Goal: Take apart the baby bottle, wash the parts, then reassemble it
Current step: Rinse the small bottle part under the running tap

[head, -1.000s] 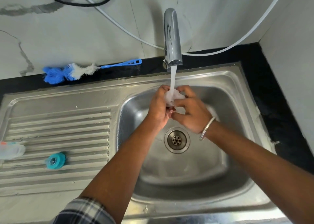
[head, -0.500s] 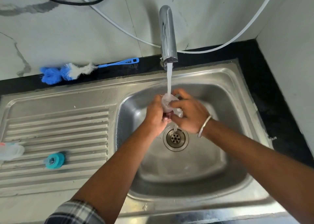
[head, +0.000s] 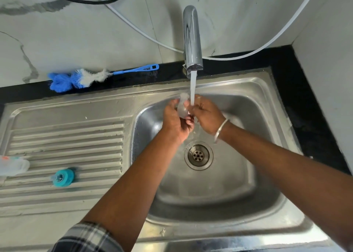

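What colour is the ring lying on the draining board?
Teal; the ring shows clearest in the head view.

Bright, even light, seemingly from above and behind the tap (head: 192, 39), which throws a soft shadow up the wall (head: 76, 31). Glare streaks the sink (head: 248, 87) rim and the near edge. Wide-angle bending is plain — the counter's edges curve toward the corners. The hands (head: 177, 121) are slightly motion-blurred — as is the bottle (head: 13, 165) at far left.
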### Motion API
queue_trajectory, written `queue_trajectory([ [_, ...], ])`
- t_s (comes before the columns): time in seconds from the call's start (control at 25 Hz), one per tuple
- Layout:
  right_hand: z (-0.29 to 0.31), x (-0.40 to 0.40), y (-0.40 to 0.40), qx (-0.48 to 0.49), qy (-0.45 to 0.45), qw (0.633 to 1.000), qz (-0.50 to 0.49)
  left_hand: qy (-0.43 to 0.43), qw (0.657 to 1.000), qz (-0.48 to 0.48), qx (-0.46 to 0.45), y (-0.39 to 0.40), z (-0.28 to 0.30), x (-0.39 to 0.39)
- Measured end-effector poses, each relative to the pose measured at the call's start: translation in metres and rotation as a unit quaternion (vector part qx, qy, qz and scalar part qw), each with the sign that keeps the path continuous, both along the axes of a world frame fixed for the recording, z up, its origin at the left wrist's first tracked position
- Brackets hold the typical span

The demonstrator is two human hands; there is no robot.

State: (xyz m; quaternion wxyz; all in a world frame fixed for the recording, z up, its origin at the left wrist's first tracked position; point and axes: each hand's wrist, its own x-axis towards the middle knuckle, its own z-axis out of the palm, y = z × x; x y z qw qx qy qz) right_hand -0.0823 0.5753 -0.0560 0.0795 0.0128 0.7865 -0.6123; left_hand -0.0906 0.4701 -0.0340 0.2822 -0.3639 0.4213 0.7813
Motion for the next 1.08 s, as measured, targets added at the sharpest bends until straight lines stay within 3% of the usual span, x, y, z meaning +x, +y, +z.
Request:
queue_trajectory([
  [0.12,0.002,0.0,-0.029,-0.08,-0.165,0.976,-0.12,0.052,0.996,0.06,-0.046,0.003,-0.01,0.011],
  [0.2,-0.002,0.004,-0.035,-0.127,-0.221,0.946,-0.201,0.083,0.981,0.0,-0.175,0.007,-0.018,0.02],
  [0.24,-0.003,0.006,-0.035,-0.179,-0.25,0.916,-0.257,0.121,0.957,-0.042,-0.26,0.009,-0.024,0.023],
  [0.28,-0.004,0.007,-0.033,-0.234,-0.283,0.877,-0.309,0.189,0.912,-0.097,-0.352,0.012,-0.028,0.025],
  [0.36,-0.006,0.01,-0.023,-0.329,-0.336,0.8,-0.373,0.348,0.774,-0.218,-0.482,0.015,-0.03,0.025],
  [0.4,-0.007,0.011,-0.018,-0.352,-0.345,0.788,-0.368,0.398,0.724,-0.257,-0.502,0.015,-0.031,0.021],
  [0.44,-0.006,0.011,-0.012,-0.346,-0.344,0.801,-0.346,0.424,0.699,-0.275,-0.506,0.014,-0.032,0.016],
  [0.48,-0.003,0.01,-0.007,-0.303,-0.341,0.836,-0.306,0.42,0.702,-0.277,-0.504,0.013,-0.034,0.009],
  [0.52,0.001,0.007,-0.002,-0.211,-0.328,0.887,-0.248,0.373,0.741,-0.27,-0.489,0.011,-0.032,0.002],
  [0.6,0.015,-0.004,0.004,0.063,-0.235,0.959,-0.147,0.152,0.881,-0.241,-0.377,0.007,-0.021,-0.006],
  [0.64,0.024,-0.012,0.006,0.181,-0.157,0.961,-0.135,0.056,0.927,-0.213,-0.305,0.004,-0.017,-0.006],
  [0.72,0.041,-0.03,0.004,0.282,-0.029,0.947,-0.149,0.012,0.949,-0.184,-0.254,0.001,-0.013,-0.005],
  [0.76,0.048,-0.039,0.001,0.302,0.013,0.943,-0.142,0.044,0.938,-0.198,-0.281,-0.001,-0.012,-0.004],
  [0.8,0.054,-0.047,-0.002,0.327,0.042,0.937,-0.115,0.096,0.905,-0.231,-0.344,-0.004,-0.012,-0.003],
  [0.84,0.059,-0.054,-0.004,0.36,0.059,0.928,-0.082,0.156,0.84,-0.287,-0.433,-0.008,-0.011,0.0],
  [0.92,0.069,-0.059,-0.004,0.39,0.054,0.919,-0.023,0.27,0.663,-0.377,-0.588,-0.012,-0.009,0.008],
  [0.96,0.068,-0.061,-0.003,0.386,0.056,0.921,-0.009,0.303,0.625,-0.377,-0.612,-0.014,-0.008,0.012],
  [1.0,0.065,-0.063,-0.002,0.383,0.066,0.921,-0.015,0.321,0.627,-0.361,-0.612,-0.013,-0.005,0.016],
  [1.08,0.058,-0.062,-0.001,0.339,0.054,0.937,-0.071,0.327,0.694,-0.291,-0.572,-0.014,-0.008,0.027],
])
